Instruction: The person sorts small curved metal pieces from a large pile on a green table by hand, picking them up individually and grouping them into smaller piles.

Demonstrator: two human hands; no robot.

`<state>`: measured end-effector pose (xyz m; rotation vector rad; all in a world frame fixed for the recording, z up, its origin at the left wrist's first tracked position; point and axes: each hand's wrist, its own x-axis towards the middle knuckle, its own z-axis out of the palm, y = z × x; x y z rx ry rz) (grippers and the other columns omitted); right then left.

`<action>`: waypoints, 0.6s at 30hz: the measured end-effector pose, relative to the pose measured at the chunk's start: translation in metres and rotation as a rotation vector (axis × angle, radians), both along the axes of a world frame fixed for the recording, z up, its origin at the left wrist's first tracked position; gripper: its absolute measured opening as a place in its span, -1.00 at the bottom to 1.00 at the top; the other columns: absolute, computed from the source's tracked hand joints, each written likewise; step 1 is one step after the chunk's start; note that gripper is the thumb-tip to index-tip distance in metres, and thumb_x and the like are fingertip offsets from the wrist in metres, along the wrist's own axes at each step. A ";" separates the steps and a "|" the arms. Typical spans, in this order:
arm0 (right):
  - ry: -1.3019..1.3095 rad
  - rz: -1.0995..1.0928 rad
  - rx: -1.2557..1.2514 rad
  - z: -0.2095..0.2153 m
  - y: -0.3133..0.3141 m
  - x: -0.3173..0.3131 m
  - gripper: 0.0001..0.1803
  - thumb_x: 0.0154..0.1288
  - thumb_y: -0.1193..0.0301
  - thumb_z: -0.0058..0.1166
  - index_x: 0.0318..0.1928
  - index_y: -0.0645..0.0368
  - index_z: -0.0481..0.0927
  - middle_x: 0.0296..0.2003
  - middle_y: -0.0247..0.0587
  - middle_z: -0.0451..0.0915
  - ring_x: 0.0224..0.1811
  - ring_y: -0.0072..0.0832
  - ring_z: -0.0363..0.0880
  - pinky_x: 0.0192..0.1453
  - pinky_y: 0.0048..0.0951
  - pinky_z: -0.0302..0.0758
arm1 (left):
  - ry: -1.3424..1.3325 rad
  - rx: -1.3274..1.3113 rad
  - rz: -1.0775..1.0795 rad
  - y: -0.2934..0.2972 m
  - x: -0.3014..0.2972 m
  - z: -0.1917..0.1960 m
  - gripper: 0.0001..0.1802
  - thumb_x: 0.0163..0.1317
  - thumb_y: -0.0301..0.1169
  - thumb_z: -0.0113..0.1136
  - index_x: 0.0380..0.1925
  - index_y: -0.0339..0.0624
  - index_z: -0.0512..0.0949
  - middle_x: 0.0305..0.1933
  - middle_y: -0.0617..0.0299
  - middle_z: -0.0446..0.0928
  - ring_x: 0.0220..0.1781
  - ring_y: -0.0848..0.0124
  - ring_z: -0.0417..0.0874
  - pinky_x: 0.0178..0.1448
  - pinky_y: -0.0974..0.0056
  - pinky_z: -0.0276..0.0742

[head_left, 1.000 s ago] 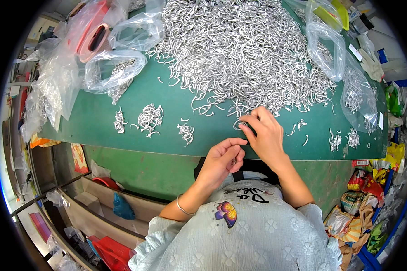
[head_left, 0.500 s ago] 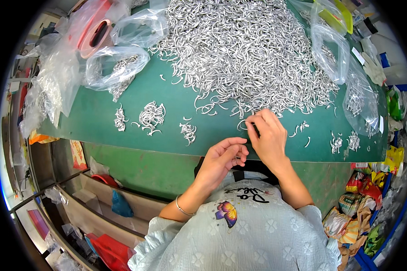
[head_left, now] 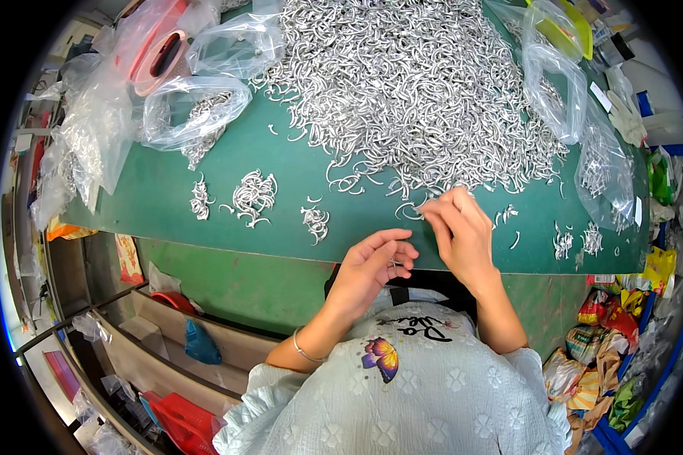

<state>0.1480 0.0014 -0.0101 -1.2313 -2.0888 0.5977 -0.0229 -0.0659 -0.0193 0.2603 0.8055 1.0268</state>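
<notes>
Right hand (head_left: 463, 231) pinching hook (head_left: 408, 212) at pile edge | left hand (head_left: 372, 265) curled, contents unclear

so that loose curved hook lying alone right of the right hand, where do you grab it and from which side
Probably pinch the hook across the middle of its thin curved shank, coming straight down from above. It lies flat on the green mat, apart from the big pile, so only its top and sides are free. The right hand is nearest.
</notes>
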 end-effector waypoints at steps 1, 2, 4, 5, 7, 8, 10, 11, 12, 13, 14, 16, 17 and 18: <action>0.036 0.081 -0.036 0.007 -0.004 0.001 -0.79 0.07 0.57 0.24 -0.23 0.09 0.66 -0.40 -0.26 0.45 -0.35 -0.28 0.52 -0.36 -0.29 0.48 | -0.024 -0.058 0.034 0.002 0.003 0.008 -0.69 0.48 -0.39 -0.04 0.09 -0.36 0.47 -0.16 0.15 0.57 -0.23 0.45 0.53 -0.15 0.36 0.48; 0.073 0.159 -0.071 0.010 -0.007 0.001 -0.80 0.08 0.56 0.25 -0.24 0.10 0.66 -0.40 -0.26 0.47 -0.36 -0.28 0.53 -0.35 -0.29 0.48 | -0.047 -0.116 0.066 0.004 0.005 0.013 -0.68 0.49 -0.38 -0.04 0.10 -0.36 0.47 -0.16 0.15 0.57 -0.23 0.45 0.53 -0.15 0.36 0.48; 0.118 0.225 -0.141 0.010 -0.010 0.001 -0.82 0.10 0.56 0.26 -0.24 0.11 0.67 -0.43 -0.25 0.48 -0.36 -0.27 0.53 -0.34 -0.30 0.48 | -0.054 -0.122 0.080 0.004 0.007 0.011 -0.68 0.48 -0.36 -0.03 0.09 -0.36 0.48 -0.20 0.17 0.55 -0.27 0.47 0.51 -0.19 0.38 0.45; 0.139 0.255 -0.175 0.011 -0.010 0.001 -0.83 0.10 0.56 0.26 -0.25 0.11 0.67 -0.44 -0.24 0.48 -0.37 -0.27 0.54 -0.33 -0.31 0.48 | -0.060 -0.124 0.084 0.004 0.007 0.010 -0.68 0.48 -0.35 -0.02 0.08 -0.36 0.48 -0.22 0.18 0.55 -0.29 0.48 0.49 -0.22 0.39 0.43; 0.152 -0.055 -0.183 0.009 -0.007 0.003 -0.86 0.11 0.52 0.28 -0.27 0.14 0.67 -0.51 -0.25 0.47 -0.47 -0.26 0.50 -0.36 -0.32 0.46 | -0.148 -0.062 -0.021 0.000 -0.002 -0.007 -0.69 0.47 -0.36 -0.01 0.07 -0.36 0.49 -0.26 0.22 0.52 -0.33 0.49 0.46 -0.26 0.40 0.39; 0.061 -0.085 -0.137 0.012 -0.003 0.004 -0.88 0.11 0.50 0.29 -0.30 0.15 0.65 -0.50 -0.25 0.47 -0.46 -0.26 0.50 -0.37 -0.30 0.45 | -0.189 -0.031 -0.072 0.000 -0.005 -0.010 -0.69 0.47 -0.37 0.00 0.06 -0.36 0.50 -0.29 0.23 0.51 -0.36 0.50 0.44 -0.28 0.40 0.37; -0.063 -0.101 -0.047 0.009 0.000 0.003 -0.88 0.10 0.47 0.31 -0.34 0.15 0.63 -0.48 -0.27 0.47 -0.42 -0.27 0.51 -0.37 -0.28 0.44 | -0.170 -0.052 -0.068 -0.002 -0.005 -0.008 -0.71 0.46 -0.39 0.00 0.04 -0.36 0.51 -0.32 0.26 0.49 -0.39 0.51 0.41 -0.31 0.41 0.33; -0.097 -0.091 -0.003 0.000 -0.001 -0.001 -0.87 0.09 0.46 0.32 -0.36 0.15 0.62 -0.47 -0.27 0.47 -0.41 -0.27 0.51 -0.37 -0.27 0.44 | -0.162 -0.061 -0.070 -0.001 -0.005 -0.006 -0.71 0.46 -0.40 0.00 0.04 -0.35 0.51 -0.33 0.27 0.47 -0.41 0.52 0.40 -0.32 0.41 0.32; -0.131 -0.081 0.041 -0.005 -0.002 -0.003 -0.86 0.09 0.45 0.33 -0.37 0.14 0.61 -0.46 -0.28 0.46 -0.39 -0.27 0.51 -0.37 -0.26 0.44 | -0.143 -0.056 -0.066 -0.002 -0.004 -0.005 -0.72 0.45 -0.41 0.00 0.03 -0.35 0.51 -0.33 0.27 0.48 -0.41 0.51 0.40 -0.32 0.41 0.32; -0.131 -0.060 0.011 -0.004 -0.003 -0.001 -0.86 0.09 0.45 0.33 -0.37 0.13 0.60 -0.45 -0.28 0.47 -0.37 -0.28 0.52 -0.36 -0.26 0.45 | -0.124 -0.051 -0.063 -0.002 -0.003 -0.004 -0.72 0.45 -0.42 -0.01 0.03 -0.35 0.51 -0.33 0.26 0.48 -0.41 0.51 0.40 -0.32 0.41 0.33; -0.132 -0.033 -0.022 -0.004 -0.005 0.002 -0.86 0.09 0.44 0.33 -0.37 0.13 0.60 -0.43 -0.29 0.47 -0.34 -0.28 0.52 -0.35 -0.25 0.45 | -0.106 -0.048 -0.053 -0.003 -0.002 -0.004 -0.73 0.44 -0.43 -0.01 0.03 -0.35 0.51 -0.33 0.26 0.48 -0.41 0.51 0.40 -0.32 0.41 0.33; -0.135 0.006 -0.145 0.002 -0.004 0.008 -0.86 0.10 0.46 0.31 -0.32 0.11 0.62 -0.41 -0.29 0.47 -0.31 -0.28 0.52 -0.31 -0.25 0.47 | -0.115 -0.065 -0.036 -0.002 -0.004 -0.003 -0.73 0.43 -0.45 -0.02 0.03 -0.35 0.51 -0.34 0.26 0.48 -0.42 0.50 0.40 -0.33 0.41 0.33; -0.125 -0.009 -0.130 0.004 -0.003 0.008 -0.86 0.10 0.47 0.30 -0.30 0.11 0.63 -0.41 -0.29 0.47 -0.31 -0.28 0.52 -0.31 -0.25 0.47 | -0.118 -0.072 -0.031 -0.001 -0.005 -0.003 -0.73 0.43 -0.46 -0.03 0.03 -0.35 0.51 -0.34 0.26 0.48 -0.42 0.50 0.41 -0.33 0.40 0.33; -0.115 -0.024 -0.115 0.004 0.000 0.008 -0.86 0.10 0.48 0.30 -0.29 0.10 0.64 -0.41 -0.29 0.47 -0.31 -0.29 0.52 -0.30 -0.25 0.47 | -0.118 -0.081 -0.024 -0.001 -0.005 -0.003 -0.73 0.43 -0.45 -0.03 0.03 -0.36 0.51 -0.34 0.25 0.48 -0.42 0.49 0.41 -0.33 0.40 0.33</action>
